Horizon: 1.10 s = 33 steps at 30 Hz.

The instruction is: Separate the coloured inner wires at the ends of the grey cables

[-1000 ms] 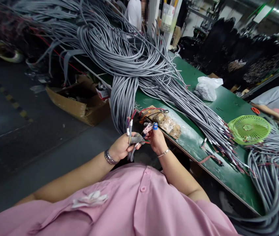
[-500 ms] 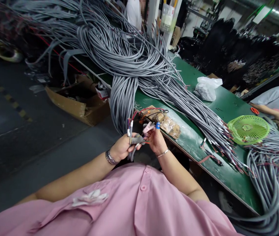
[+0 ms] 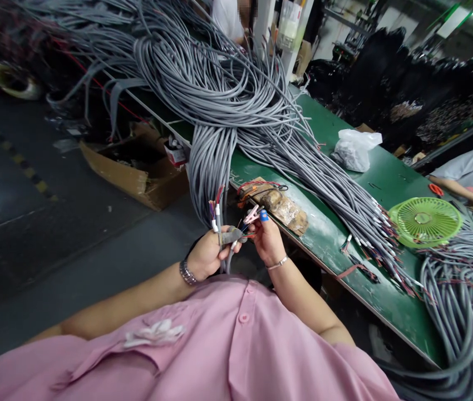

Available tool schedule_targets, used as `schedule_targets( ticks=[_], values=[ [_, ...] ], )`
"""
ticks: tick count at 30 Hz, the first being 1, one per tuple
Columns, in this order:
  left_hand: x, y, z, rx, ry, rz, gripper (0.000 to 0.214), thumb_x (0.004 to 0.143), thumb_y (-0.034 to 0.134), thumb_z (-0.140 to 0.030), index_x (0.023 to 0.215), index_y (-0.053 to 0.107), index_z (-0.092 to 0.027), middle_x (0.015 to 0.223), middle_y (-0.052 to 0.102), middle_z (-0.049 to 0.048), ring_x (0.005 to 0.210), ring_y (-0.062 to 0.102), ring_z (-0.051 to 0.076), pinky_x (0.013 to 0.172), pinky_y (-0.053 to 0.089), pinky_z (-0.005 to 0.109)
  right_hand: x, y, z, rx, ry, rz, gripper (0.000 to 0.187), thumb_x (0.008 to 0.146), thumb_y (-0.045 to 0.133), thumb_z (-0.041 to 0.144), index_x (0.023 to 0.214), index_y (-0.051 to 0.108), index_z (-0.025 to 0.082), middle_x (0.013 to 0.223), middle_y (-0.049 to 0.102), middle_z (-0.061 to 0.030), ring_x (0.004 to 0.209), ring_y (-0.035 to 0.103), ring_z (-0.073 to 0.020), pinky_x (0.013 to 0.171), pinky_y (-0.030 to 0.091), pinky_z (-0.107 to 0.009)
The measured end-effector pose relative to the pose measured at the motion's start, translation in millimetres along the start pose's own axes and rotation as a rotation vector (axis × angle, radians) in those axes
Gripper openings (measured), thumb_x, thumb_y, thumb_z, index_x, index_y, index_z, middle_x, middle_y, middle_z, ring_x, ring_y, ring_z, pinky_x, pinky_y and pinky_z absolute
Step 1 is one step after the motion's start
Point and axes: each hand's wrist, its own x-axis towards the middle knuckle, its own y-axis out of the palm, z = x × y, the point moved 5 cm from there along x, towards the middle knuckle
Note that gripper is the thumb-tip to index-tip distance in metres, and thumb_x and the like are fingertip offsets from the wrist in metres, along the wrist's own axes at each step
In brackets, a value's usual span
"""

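My left hand (image 3: 206, 253), wearing a metal watch, is closed around grey cables (image 3: 223, 218). White sleeves and bare coloured wires (image 3: 212, 210) stick up from the cable ends beside its thumb. Grey tape covers that thumb and some fingertips. My right hand (image 3: 269, 245), with blue tape (image 3: 264, 215) on the thumb, is closed on a small pink-handled tool (image 3: 252, 214) whose exact kind I cannot make out. Thin orange and green wires show between the two hands, where the fingertips nearly meet. Fingers hide part of the cable ends.
Long bundles of grey cable (image 3: 203, 89) lie over the green table (image 3: 324, 217). A taped brown block (image 3: 284, 209) sits at the near edge. Farther right are a white plastic bag (image 3: 357, 149), a green fan (image 3: 424, 221) and a co-worker's arm (image 3: 462, 195). A cardboard box (image 3: 136, 178) stands on the floor.
The upright wire ends by my left hand have swung slightly left and spread apart. The pink-handled tool has tilted a little in my right hand. The view has shifted slightly.
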Motion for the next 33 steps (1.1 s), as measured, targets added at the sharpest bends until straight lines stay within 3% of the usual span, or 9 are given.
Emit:
schedule_targets(
  ticks=[4,9,19,27,33],
  values=[
    [4,-1.5,4,-0.045,-0.024,0.01,0.025,0.073,0.068,-0.035,0.07,0.066,-0.01,0.051,0.06,0.0011,0.032,0.029,0.001,0.036,0.021,0.02,1,-7,4,-0.16,-0.142,-0.107,0.044,0.077,0.062,0.061,0.073,0.062,0.017,0.069,0.059,-0.0008,0.057,0.047,-0.0088,0.052,0.04,-0.021],
    [7,-1.3,6,-0.076,-0.046,0.008,0.024,0.072,0.069,-0.034,0.067,0.063,-0.012,0.05,0.06,0.0008,0.031,0.03,0.001,0.037,0.023,0.02,8,6,-5,0.041,0.07,0.081,0.052,0.075,0.059,0.069,0.086,0.065,0.018,0.071,0.059,-0.0015,0.059,0.049,-0.011,0.053,0.043,-0.023],
    [7,-2.1,10,-0.079,-0.069,-0.017,0.022,0.07,0.07,-0.031,0.064,0.061,-0.012,0.05,0.061,0.002,0.031,0.03,0.001,0.036,0.019,0.019,13,9,-6,0.201,0.08,0.018,0.043,0.074,0.068,0.059,0.082,0.067,0.018,0.069,0.059,-0.0003,0.059,0.05,-0.0099,0.051,0.043,-0.019],
    [-5,-2.6,7,0.023,0.05,-0.031,0.024,0.075,0.069,-0.032,0.066,0.062,-0.012,0.053,0.063,0.0029,0.032,0.032,0.001,0.035,0.012,0.019,3,9,-7,0.252,0.243,0.104,0.05,0.083,0.052,0.065,0.088,0.066,0.016,0.076,0.064,-0.0031,0.062,0.054,-0.0112,0.055,0.047,-0.022],
    [-9,-1.5,4,0.033,0.121,-0.097,0.024,0.078,0.067,-0.034,0.07,0.065,-0.011,0.054,0.063,0.0028,0.033,0.033,0.001,0.035,0.014,0.018,0,9,1,0.201,0.117,0.113,0.03,0.082,0.065,0.045,0.088,0.066,0.016,0.075,0.063,-0.0011,0.06,0.053,-0.0086,0.052,0.046,-0.019]
  ],
)
